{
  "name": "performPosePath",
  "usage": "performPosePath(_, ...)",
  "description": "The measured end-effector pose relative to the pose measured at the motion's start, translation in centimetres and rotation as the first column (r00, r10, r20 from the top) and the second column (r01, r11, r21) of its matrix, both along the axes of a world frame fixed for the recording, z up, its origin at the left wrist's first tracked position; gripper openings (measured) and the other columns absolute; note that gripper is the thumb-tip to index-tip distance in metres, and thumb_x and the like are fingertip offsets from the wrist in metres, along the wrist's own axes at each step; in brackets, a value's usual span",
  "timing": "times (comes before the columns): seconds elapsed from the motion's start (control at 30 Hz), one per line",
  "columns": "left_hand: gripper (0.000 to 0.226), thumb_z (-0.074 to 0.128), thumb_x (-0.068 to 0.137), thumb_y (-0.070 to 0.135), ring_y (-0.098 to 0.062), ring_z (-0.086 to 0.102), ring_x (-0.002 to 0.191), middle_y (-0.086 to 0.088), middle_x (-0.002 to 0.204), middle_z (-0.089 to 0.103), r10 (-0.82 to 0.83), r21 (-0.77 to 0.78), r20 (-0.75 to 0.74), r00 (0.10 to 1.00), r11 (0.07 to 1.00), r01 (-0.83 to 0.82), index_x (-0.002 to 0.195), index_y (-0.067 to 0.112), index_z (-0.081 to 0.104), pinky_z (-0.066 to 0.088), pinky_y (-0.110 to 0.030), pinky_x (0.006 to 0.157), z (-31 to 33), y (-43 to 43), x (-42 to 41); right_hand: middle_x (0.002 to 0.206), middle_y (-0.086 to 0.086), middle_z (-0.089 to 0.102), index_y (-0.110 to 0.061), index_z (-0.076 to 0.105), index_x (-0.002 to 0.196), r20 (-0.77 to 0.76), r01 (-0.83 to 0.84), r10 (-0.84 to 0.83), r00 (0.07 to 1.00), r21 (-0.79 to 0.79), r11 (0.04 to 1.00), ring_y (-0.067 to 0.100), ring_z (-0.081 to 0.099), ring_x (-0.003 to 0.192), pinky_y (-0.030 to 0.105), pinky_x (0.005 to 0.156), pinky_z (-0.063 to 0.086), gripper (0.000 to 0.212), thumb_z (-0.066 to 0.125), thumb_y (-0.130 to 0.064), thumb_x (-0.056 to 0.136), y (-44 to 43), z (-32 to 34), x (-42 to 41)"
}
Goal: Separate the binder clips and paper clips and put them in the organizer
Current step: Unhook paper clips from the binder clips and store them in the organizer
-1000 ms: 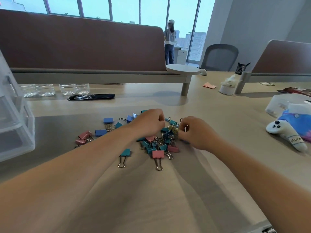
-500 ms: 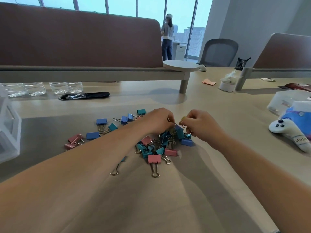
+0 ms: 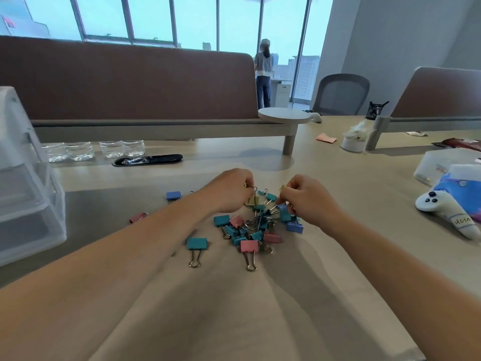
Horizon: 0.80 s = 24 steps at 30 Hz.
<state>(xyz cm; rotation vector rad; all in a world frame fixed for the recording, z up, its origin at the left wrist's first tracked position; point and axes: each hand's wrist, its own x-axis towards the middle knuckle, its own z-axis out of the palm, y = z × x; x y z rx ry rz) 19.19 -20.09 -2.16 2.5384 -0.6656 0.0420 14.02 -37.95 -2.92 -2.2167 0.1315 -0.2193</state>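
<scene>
A tangled pile of teal, pink and blue binder clips (image 3: 256,229) lies on the desk in front of me. My left hand (image 3: 229,190) is closed at the pile's far left edge, pinching the wire handle of a yellowish binder clip (image 3: 252,200). My right hand (image 3: 305,198) is closed at the pile's far right, pinching a small yellowish clip (image 3: 283,188) at its fingertips. A lone teal clip (image 3: 197,244) and a pink clip (image 3: 249,246) lie nearer me. The clear plastic drawer organizer (image 3: 28,183) stands at the left edge. Paper clips are too small to tell apart.
A white game controller (image 3: 442,208) and a blue packet lie at right. Clear cups (image 3: 78,151) and a black cable slot (image 3: 147,160) sit beyond the pile. A desk divider runs across the back. A person stands far off at the window.
Both hands have lifted slightly from the pile and drawn apart, each pinching a clip. The camera has tilted up, bringing the organizer back into view at left.
</scene>
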Motion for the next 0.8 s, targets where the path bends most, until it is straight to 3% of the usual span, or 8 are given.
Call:
performPosePath(0.23, 0.016, 0.053, 0.099, 0.028, -0.004, 0.049, 0.068, 0.003, 0.087, 0.057, 0.065, 0.005, 0.042, 0.997, 0.998, -0.065, 0.102, 0.014, 0.061, 0.032, -0.022, 0.054, 3.2, 6.0, -4.8, 0.076, 0.002, 0.072, -0.013, 0.058, 0.096, 0.015, -0.150, 0.150, 0.989, -0.030, 0.988, 0.012, 0.055, 0.051, 0.023, 0.049, 0.045, 0.015, 0.053, -0.027, 0.099, 6.2, 2.8, -2.5)
performPosePath(0.37, 0.016, 0.050, 0.100, 0.028, -0.011, 0.053, 0.074, 0.002, 0.090, 0.058, 0.125, -0.011, 0.059, 0.990, 0.992, -0.125, 0.104, 0.015, 0.059, 0.039, -0.022, 0.058, 4.8, 10.5, -7.6, 0.075, 0.006, 0.075, -0.011, 0.058, 0.095, -0.026, -0.291, 0.291, 0.956, -0.005, 0.957, 0.013, 0.054, 0.052, 0.024, 0.050, 0.043, 0.017, 0.052, -0.027, 0.100, 11.4, 4.3, -3.4)
performPosePath(0.53, 0.015, 0.046, 0.101, 0.022, -0.018, 0.068, 0.070, -0.005, 0.089, 0.065, 0.240, -0.068, 0.078, 0.968, 0.970, -0.235, 0.098, 0.014, 0.058, 0.055, -0.036, 0.063, 7.0, 16.6, -10.8, 0.073, 0.011, 0.073, -0.004, 0.059, 0.095, 0.004, -0.414, 0.414, 0.910, 0.015, 0.910, 0.014, 0.054, 0.049, 0.024, 0.046, 0.040, 0.017, 0.051, -0.019, 0.099, 18.1, 7.0, -4.6)
performPosePath(0.67, 0.015, 0.045, 0.100, 0.017, -0.019, 0.067, 0.060, -0.009, 0.083, 0.064, 0.328, -0.189, 0.054, 0.943, 0.931, -0.313, 0.087, 0.019, 0.053, 0.053, -0.032, 0.051, 8.7, 22.1, -12.8, 0.075, 0.008, 0.074, -0.009, 0.061, 0.091, 0.042, -0.520, 0.520, 0.853, -0.014, 0.854, 0.015, 0.056, 0.055, 0.026, 0.051, 0.043, 0.021, 0.049, -0.023, 0.100, 24.0, 9.0, -5.7)
performPosePath(0.8, 0.012, 0.044, 0.100, 0.015, -0.015, 0.063, 0.053, -0.013, 0.082, 0.065, 0.417, -0.262, 0.031, 0.908, 0.880, -0.396, 0.100, 0.012, 0.056, 0.053, -0.027, 0.049, 10.6, 25.8, -14.5, 0.075, 0.007, 0.074, -0.008, 0.061, 0.095, 0.065, -0.572, 0.571, 0.819, -0.001, 0.820, 0.014, 0.057, 0.055, 0.025, 0.050, 0.044, 0.022, 0.050, -0.026, 0.100, 28.6, 10.7, -5.6)
